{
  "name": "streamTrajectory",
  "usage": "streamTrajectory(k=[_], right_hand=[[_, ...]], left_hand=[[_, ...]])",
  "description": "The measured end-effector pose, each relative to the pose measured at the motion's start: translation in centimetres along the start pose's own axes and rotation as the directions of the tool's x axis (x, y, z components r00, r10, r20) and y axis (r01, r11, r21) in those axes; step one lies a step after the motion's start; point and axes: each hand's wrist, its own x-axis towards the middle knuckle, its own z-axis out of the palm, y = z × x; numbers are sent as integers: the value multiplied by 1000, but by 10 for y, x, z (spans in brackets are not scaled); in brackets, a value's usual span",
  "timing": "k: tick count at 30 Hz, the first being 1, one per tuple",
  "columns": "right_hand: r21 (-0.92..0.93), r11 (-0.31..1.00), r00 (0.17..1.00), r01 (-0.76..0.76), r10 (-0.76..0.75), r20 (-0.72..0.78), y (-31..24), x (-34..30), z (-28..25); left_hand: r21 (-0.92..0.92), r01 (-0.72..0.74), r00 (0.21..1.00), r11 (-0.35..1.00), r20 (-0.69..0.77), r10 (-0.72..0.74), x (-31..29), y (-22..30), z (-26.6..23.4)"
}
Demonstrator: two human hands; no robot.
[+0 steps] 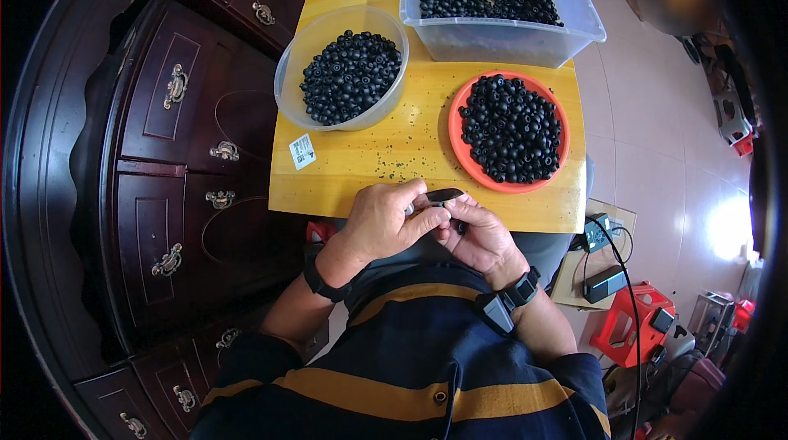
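Both hands meet just in front of the table's near edge. My left hand (384,220) is closed around a small knife (444,194), whose dark blade points toward the right hand. My right hand (484,236) is closed too, with its thumb and fingers pinched at the blade's tip. A small black bead-like part (460,227) shows between the right hand's fingers, partly hidden. Beyond the hands, similar round black parts with holes fill an orange-red plate (452,130). More lie in a round clear tub (287,83) and a rectangular clear bin (501,39).
Dark crumbs and a white label (302,152) lie on the yellow wooden table (353,181). A dark wooden cabinet (148,194) stands close on the left. To the right, a red stool (625,329), a black cable (630,300) and adapters are on the floor side.
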Motion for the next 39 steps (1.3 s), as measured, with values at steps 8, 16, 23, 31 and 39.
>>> streamTrajectory(k=[8, 16, 23, 31, 39], right_hand=[[58, 998, 999, 11, -13, 29, -3, 5, -7], [-5, 1000, 1000, 17, -17, -24, -6, 2, 16], [-9, 1000, 1000, 20, -20, 21, -6, 4, 10], [-10, 1000, 1000, 18, -18, 17, -4, 6, 4], [17, 1000, 999, -8, 9, -50, 0, 4, 1]], left_hand=[[66, -46, 998, 997, -34, 48, -1, -7, 7], [-145, -65, 985, 987, -170, 40, 1, 4, 3], [-18, -24, 995, 1000, -101, 22, 3, 2, 1], [54, -45, 998, 998, -36, 47, 0, -6, 6], [-102, -83, 987, 991, -149, 67, -1, 4, 11]])
